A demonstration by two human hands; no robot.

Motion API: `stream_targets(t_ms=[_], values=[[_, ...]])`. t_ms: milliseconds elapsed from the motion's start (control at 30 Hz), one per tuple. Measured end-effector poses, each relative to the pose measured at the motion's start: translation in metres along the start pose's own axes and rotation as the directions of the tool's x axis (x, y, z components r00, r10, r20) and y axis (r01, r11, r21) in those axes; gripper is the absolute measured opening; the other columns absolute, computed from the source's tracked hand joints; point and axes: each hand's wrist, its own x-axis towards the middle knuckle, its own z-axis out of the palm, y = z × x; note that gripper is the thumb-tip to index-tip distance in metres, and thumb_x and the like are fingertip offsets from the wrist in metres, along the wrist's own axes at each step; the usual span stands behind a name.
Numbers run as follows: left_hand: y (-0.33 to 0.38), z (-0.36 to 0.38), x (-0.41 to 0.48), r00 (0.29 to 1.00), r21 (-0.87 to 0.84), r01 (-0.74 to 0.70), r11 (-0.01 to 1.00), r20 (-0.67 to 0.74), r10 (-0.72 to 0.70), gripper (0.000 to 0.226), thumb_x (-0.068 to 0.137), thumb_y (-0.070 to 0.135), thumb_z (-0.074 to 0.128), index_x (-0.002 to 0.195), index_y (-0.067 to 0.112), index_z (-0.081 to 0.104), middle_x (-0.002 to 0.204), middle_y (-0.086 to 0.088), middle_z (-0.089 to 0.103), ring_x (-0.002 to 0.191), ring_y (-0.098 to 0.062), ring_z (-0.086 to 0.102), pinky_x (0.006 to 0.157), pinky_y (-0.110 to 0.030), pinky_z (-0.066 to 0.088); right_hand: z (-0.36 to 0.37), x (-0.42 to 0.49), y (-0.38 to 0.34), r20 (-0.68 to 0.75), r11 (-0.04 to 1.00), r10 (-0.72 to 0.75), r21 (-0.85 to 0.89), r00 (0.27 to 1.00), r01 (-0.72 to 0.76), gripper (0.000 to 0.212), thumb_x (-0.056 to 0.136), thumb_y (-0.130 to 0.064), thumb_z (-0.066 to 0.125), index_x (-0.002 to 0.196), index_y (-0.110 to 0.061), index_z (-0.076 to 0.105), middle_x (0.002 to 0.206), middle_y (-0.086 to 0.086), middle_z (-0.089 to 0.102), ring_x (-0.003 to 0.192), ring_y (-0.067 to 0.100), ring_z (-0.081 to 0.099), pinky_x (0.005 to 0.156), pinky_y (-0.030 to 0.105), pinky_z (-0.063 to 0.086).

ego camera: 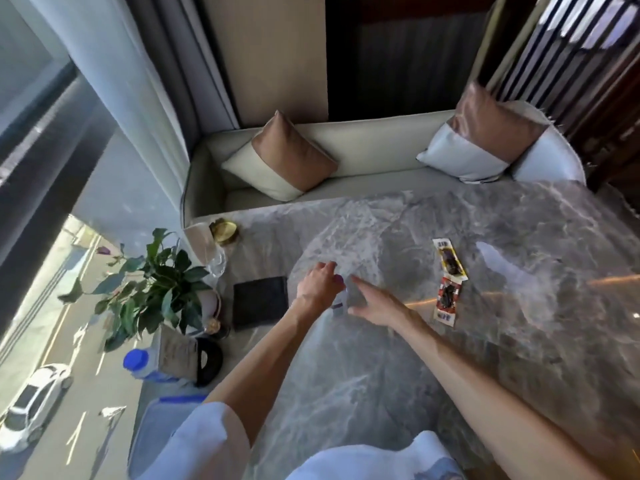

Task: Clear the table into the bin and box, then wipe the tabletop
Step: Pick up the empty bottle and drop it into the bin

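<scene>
A grey marble table [433, 358] fills the middle of the view. My left hand [320, 284] is closed around a small white and purple object [340, 303] near the table's centre; the object is blurred and partly hidden by my fingers. Just right of it my right hand [375, 301] hovers with fingers spread, holding nothing. Two snack packets lie to the right: one yellow-edged [449, 259], one red and white [447, 301].
A black square mat [260, 301] lies left of my hands. Along the left edge stand a potted plant [157, 289], a glass [216, 259], a gold dish [225, 232], a blue-capped bottle [143, 365] and a black round object [209, 360]. A sofa with two cushions [284, 157] sits behind.
</scene>
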Motion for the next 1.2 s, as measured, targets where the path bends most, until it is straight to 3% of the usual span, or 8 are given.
stream_targets(t_ms=[167, 333, 533, 733, 867, 967, 1100, 1200], values=[[-0.007, 0.015, 0.024, 0.992, 0.006, -0.037, 0.999, 0.119, 0.036, 0.024, 0.085, 0.023, 0.066, 0.104, 0.009, 0.061, 0.112, -0.014, 0.063, 0.102, -0.033, 0.061, 0.082, -0.039, 0.05, 0.008, 0.007, 0.019, 0.061, 0.996, 0.072, 0.048, 0.996, -0.075, 0.087, 0.086, -0.031, 0.069, 0.154, -0.018, 0.015, 0.16, 0.003, 0.021, 0.144, 0.019, 0.031, 0.115, 0.031, 0.03], [-0.017, 0.025, 0.028, 0.999, -0.161, -0.043, 0.986, 0.019, 0.047, 0.016, 0.083, 0.02, 0.068, 0.087, 0.009, 0.056, 0.093, -0.013, 0.066, 0.084, -0.032, 0.061, 0.07, -0.035, 0.046, 0.007, -0.004, 0.058, 0.082, 0.985, 0.148, 0.081, 0.986, -0.155, 0.087, 0.088, -0.024, 0.068, 0.155, -0.018, 0.012, 0.158, 0.0, 0.026, 0.143, 0.012, 0.03, 0.104, 0.015, 0.025], [-0.017, 0.029, 0.011, 0.997, -0.395, 0.044, 0.918, -0.037, -0.064, 0.018, 0.084, 0.024, 0.07, 0.088, 0.01, 0.06, 0.078, 0.0, 0.059, 0.071, -0.018, 0.056, 0.062, -0.027, 0.045, 0.006, -0.011, 0.085, 0.091, 0.966, 0.161, 0.189, 0.983, -0.176, 0.082, 0.09, -0.036, 0.064, 0.154, -0.026, 0.015, 0.16, -0.004, 0.021, 0.145, 0.015, 0.026, 0.106, 0.022, 0.026], [-0.006, 0.031, -0.036, 0.964, -0.868, 0.22, 0.444, 0.125, -0.234, 0.017, 0.09, 0.017, 0.066, 0.09, 0.004, 0.056, 0.083, -0.017, 0.058, 0.067, -0.023, 0.062, 0.066, -0.033, 0.06, 0.0, -0.019, 0.1, 0.158, 0.769, 0.11, 0.612, 0.981, -0.185, 0.082, 0.086, -0.046, 0.064, 0.152, -0.034, 0.018, 0.16, -0.008, 0.018, 0.146, 0.017, 0.022, 0.101, 0.027, 0.034], [-0.01, 0.047, -0.072, 0.922, -0.928, 0.274, 0.25, 0.181, -0.341, 0.016, 0.093, 0.019, 0.062, 0.095, 0.004, 0.061, 0.09, -0.017, 0.065, 0.071, -0.023, 0.068, 0.072, -0.035, 0.062, -0.002, -0.023, 0.114, 0.245, 0.545, -0.03, 0.817, 0.969, -0.19, 0.089, 0.074, -0.038, 0.075, 0.15, -0.027, 0.029, 0.158, -0.002, 0.022, 0.124, 0.012, 0.052, 0.104, 0.046, 0.046], [-0.007, 0.062, -0.106, 0.879, -0.952, 0.281, 0.119, 0.206, -0.43, 0.024, 0.097, 0.021, 0.055, 0.106, 0.0, 0.062, 0.093, -0.013, 0.067, 0.075, -0.023, 0.069, 0.067, -0.029, 0.062, 0.0, -0.021, 0.114, 0.289, 0.58, -0.098, 0.794, 0.952, -0.181, 0.071, 0.071, -0.035, 0.079, 0.136, -0.022, 0.05, 0.149, 0.004, 0.039, 0.111, 0.014, 0.063, 0.093, 0.043, 0.055], [-0.017, 0.086, -0.162, 0.793, -0.974, 0.206, -0.096, 0.223, -0.567, 0.029, 0.099, 0.027, 0.05, 0.103, 0.001, 0.063, 0.087, -0.013, 0.067, 0.082, -0.028, 0.065, 0.076, -0.032, 0.061, 0.013, -0.021, 0.088, 0.322, 0.719, -0.179, 0.688, 0.93, -0.099, 0.055, 0.079, -0.031, 0.076, 0.129, -0.017, 0.057, 0.138, 0.005, 0.051, 0.11, 0.01, 0.059, 0.071, 0.021, 0.058], [-0.035, 0.1, -0.215, 0.744, -0.975, 0.182, -0.131, 0.223, -0.63, 0.026, 0.097, 0.027, 0.053, 0.095, 0.005, 0.066, 0.076, -0.006, 0.061, 0.067, -0.017, 0.062, 0.071, -0.028, 0.059, 0.031, -0.028, 0.058, 0.35, 0.823, -0.26, 0.568, 0.9, 0.017, 0.058, 0.077, -0.03, 0.079, 0.13, -0.019, 0.056, 0.139, 0.004, 0.05, 0.124, 0.015, 0.051, 0.078, 0.018, 0.055]])
